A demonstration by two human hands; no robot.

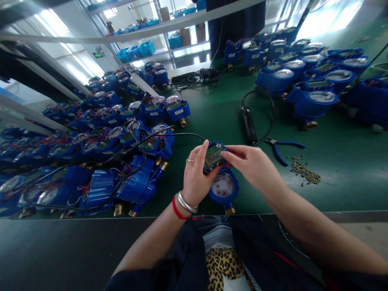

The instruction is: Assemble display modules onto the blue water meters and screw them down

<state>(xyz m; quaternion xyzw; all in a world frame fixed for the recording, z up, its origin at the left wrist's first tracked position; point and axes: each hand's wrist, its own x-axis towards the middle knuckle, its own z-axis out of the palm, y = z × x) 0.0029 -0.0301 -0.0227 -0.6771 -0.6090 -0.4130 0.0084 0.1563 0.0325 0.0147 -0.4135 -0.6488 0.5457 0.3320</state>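
Note:
A small green circuit board with an LCD display (214, 159) showing digits sits between my two hands, at the top of a blue water meter (224, 188). My left hand (195, 173) grips it from the left, fingers along the far side and thumb at the near edge. From the right, my right hand (253, 163) holds the board's right end, its thumb on the display's corner. The meter's round dial faces up below the hands, and its brass fitting points towards me. Whether the board touches the meter's housing is hidden by my fingers.
A black electric screwdriver (249, 125) with a cable lies beyond my right hand. Blue-handled cutting pliers (280, 149) and a pile of small screws (305, 171) are to the right. Blue meters crowd the left (103, 186) and far right (315, 97). A black cable (142, 141) crosses the left group.

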